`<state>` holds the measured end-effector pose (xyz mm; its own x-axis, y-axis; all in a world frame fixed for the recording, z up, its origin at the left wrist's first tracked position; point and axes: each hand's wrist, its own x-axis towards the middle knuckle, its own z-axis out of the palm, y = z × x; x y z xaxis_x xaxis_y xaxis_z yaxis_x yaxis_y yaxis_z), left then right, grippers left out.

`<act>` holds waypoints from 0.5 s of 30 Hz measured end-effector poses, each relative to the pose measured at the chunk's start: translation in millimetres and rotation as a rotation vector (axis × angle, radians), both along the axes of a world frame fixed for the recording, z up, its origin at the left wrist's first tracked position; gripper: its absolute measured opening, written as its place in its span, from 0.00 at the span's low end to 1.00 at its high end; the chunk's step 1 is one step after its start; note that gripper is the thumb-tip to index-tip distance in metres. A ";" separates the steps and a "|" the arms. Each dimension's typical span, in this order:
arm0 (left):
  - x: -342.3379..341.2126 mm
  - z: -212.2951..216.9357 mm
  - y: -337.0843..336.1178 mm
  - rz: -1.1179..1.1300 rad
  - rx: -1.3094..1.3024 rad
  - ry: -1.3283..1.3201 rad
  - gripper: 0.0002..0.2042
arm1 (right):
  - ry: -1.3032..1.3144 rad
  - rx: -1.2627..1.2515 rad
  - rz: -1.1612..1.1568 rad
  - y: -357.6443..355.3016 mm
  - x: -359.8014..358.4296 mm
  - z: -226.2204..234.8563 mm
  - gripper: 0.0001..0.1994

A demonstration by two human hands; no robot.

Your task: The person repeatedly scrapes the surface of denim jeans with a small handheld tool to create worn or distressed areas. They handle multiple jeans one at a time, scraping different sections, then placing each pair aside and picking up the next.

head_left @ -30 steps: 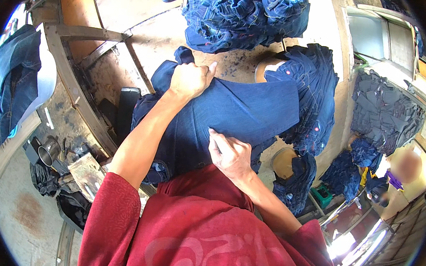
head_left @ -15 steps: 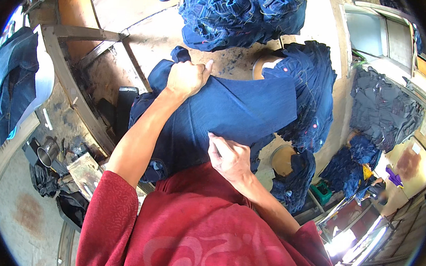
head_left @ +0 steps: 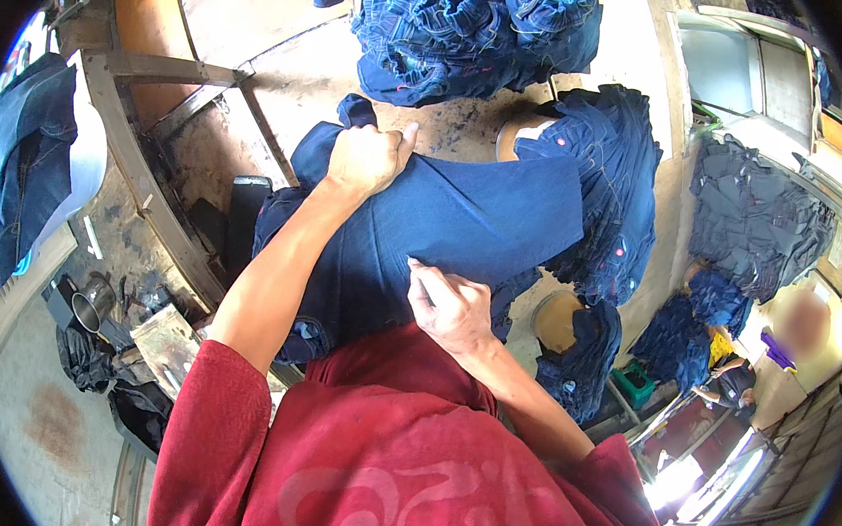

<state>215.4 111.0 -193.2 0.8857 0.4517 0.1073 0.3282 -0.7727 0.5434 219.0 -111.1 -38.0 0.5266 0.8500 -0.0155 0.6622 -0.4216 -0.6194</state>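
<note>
A pair of dark blue denim trousers (head_left: 490, 204) lies across the work surface in front of me, one wide leg stretching to the right. My left hand (head_left: 368, 158) is closed in a fist on the upper part of the denim, its thumb sticking up. Lower down, my right hand (head_left: 452, 310) rests at the cloth with thumb and forefinger pinched together. Whether these fingers grip the fabric or something tiny cannot be made out. A bunched edge of the trousers hangs near my red shirt.
A big heap of denim garments (head_left: 458, 39) sits beyond my hands. More denim (head_left: 610, 189) drapes over a round stool at the right. Jeans (head_left: 18, 172) hang at far left, near a wooden frame (head_left: 141, 172). Grey garments (head_left: 761, 211) and a person (head_left: 733, 382) are farther right.
Both hands keep nearly the same place and grip on the denim. At the far right, the person has shifted slightly and shows more plainly.
</note>
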 end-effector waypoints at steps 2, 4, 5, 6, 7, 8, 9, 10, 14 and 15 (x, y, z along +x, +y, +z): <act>0.3 0.9 0.9 -0.007 -0.019 0.009 0.26 | -0.014 -0.031 0.018 0.3 -1.2 -0.8 0.03; -1.5 0.7 0.6 -0.012 -0.022 0.012 0.27 | -0.030 -0.128 0.053 -1.0 -2.1 1.2 0.06; -2.6 -0.4 -0.1 -0.015 -0.016 0.009 0.28 | -0.041 -0.174 0.070 -2.4 -2.4 3.7 0.08; -4.1 -1.6 -1.3 -0.010 0.010 -0.044 0.28 | -0.025 -0.197 0.059 -3.6 -2.3 6.5 0.06; -4.4 -3.5 -2.1 -0.015 -0.008 0.003 0.28 | -0.013 -0.216 0.051 -4.6 -2.2 9.6 0.04; -4.4 -4.6 -3.2 -0.015 -0.010 0.004 0.28 | 0.008 -0.221 0.050 -4.8 -1.1 11.6 0.04; -2.8 -5.3 -2.7 -0.005 0.011 -0.036 0.29 | 0.034 -0.170 0.011 -4.5 0.7 13.3 0.03; -0.4 -3.8 -2.0 -0.025 -0.035 0.039 0.28 | 0.067 -0.100 -0.020 -3.3 2.2 14.3 0.02; 0.7 35.2 8.4 0.020 -0.139 0.171 0.25 | 0.095 0.002 -0.157 0.4 11.6 16.2 0.11; -1.7 52.9 8.5 0.044 -0.170 0.174 0.24 | 0.061 -0.004 -0.173 0.5 14.4 15.5 0.13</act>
<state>213.7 119.6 -140.4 0.8636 0.4884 -0.1253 0.4589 -0.6583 0.5967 233.5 -110.7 -22.5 0.6626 0.7469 -0.0547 0.5411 -0.5280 -0.6545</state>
